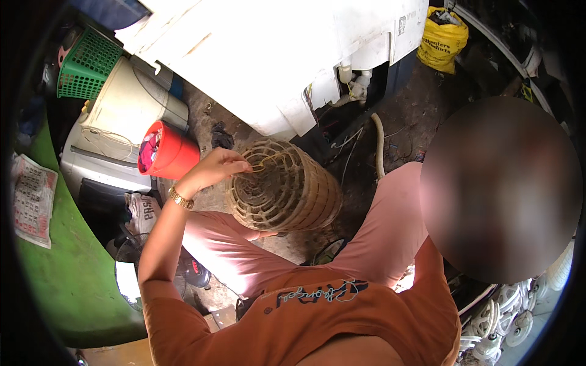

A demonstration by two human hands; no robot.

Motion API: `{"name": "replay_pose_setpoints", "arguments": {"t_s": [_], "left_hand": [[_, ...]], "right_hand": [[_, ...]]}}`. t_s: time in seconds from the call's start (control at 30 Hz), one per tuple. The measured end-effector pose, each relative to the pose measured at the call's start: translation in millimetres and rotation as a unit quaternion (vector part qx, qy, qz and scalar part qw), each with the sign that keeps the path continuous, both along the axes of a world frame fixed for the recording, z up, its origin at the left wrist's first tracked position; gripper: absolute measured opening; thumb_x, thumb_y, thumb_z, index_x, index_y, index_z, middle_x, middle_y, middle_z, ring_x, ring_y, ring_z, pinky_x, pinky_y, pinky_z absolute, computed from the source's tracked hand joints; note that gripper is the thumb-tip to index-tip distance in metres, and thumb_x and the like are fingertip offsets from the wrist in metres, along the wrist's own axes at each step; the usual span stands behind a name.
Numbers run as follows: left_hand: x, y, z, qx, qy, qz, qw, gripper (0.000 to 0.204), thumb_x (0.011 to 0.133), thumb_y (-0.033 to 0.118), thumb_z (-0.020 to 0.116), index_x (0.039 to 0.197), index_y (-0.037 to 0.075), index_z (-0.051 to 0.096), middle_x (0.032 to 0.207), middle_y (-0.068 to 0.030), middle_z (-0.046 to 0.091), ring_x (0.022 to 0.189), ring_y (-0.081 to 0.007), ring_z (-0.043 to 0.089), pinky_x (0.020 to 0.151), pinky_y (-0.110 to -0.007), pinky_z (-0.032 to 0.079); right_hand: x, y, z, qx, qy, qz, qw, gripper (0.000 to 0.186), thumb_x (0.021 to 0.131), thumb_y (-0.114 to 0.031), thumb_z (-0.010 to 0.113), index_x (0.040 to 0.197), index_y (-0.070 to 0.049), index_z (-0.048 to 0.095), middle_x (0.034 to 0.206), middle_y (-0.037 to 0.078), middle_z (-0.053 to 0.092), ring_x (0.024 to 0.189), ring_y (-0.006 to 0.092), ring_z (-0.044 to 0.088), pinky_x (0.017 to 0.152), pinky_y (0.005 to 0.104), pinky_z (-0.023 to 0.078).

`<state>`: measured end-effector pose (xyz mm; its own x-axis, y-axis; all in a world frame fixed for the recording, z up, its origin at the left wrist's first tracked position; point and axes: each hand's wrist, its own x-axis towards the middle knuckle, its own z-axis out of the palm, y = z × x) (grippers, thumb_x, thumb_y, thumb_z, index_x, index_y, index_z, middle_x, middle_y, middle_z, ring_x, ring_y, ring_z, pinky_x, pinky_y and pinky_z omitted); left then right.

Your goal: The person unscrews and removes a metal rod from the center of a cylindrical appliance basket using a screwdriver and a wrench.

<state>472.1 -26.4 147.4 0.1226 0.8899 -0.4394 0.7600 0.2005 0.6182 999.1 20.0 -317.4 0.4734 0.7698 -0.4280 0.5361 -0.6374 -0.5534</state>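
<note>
My left hand (224, 166), with a gold watch on the wrist, is closed at the top of a dirty, ribbed cylindrical tub (284, 195), pinching a thin yellow wire or strip (262, 164) by its ringed end. The tub is on the floor between my pink-clad legs. My right forearm (427, 262) runs up at the right into a large blurred patch, which hides that hand and whatever is near it.
Ahead stands a big white appliance body (262, 55) with pipes; a hose (378, 143) lies beside it. Left are a red bucket (177, 155), green basket (88, 67), pale containers and a green surface (73, 280). Right are a yellow bag (442, 43) and spiral bulbs (506, 311).
</note>
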Motion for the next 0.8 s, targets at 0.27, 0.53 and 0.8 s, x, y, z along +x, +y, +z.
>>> {"name": "replay_pose_setpoints", "arguments": {"t_s": [0.27, 0.53, 0.8], "left_hand": [[-2.6, 15.0, -7.7, 0.056, -0.095, 0.003, 0.994, 0.025, 0.090, 0.026, 0.068, 0.095, 0.002, 0.070, 0.076, 0.0041, 0.061, 0.068, -0.0036, 0.051, 0.060, -0.022, 0.043], [-7.2, 18.1, -5.9, 0.092, -0.169, 0.009, 0.981, 0.022, 0.092, 0.027, 0.067, 0.093, 0.005, 0.067, 0.078, 0.0050, 0.059, 0.069, -0.0036, 0.051, 0.061, -0.021, 0.043], [-24.9, 9.9, -0.9, 0.085, -0.285, 0.004, 0.955, 0.020, 0.095, 0.014, 0.062, 0.109, 0.002, 0.068, 0.084, 0.0025, 0.061, 0.076, -0.0057, 0.057, 0.071, -0.024, 0.054]], "right_hand": [[80.2, -21.3, 125.9, 0.211, 0.443, -0.122, 0.863, 0.026, 0.101, -0.029, 0.048, 0.110, -0.008, 0.059, 0.094, 0.007, 0.065, 0.079, 0.0166, 0.063, 0.069, 0.0329, 0.053], [21.0, -33.3, 389.3, 0.368, 0.720, -0.015, 0.588, 0.038, 0.093, -0.004, 0.058, 0.130, -0.002, 0.049, 0.095, 0.013, 0.058, 0.082, 0.0183, 0.057, 0.073, 0.0316, 0.051], [-172.0, -61.1, 377.7, 0.094, 0.556, 0.309, 0.766, 0.053, 0.094, -0.035, 0.058, 0.137, -0.005, 0.051, 0.105, 0.007, 0.065, 0.079, 0.0101, 0.059, 0.072, 0.0239, 0.050]]}}
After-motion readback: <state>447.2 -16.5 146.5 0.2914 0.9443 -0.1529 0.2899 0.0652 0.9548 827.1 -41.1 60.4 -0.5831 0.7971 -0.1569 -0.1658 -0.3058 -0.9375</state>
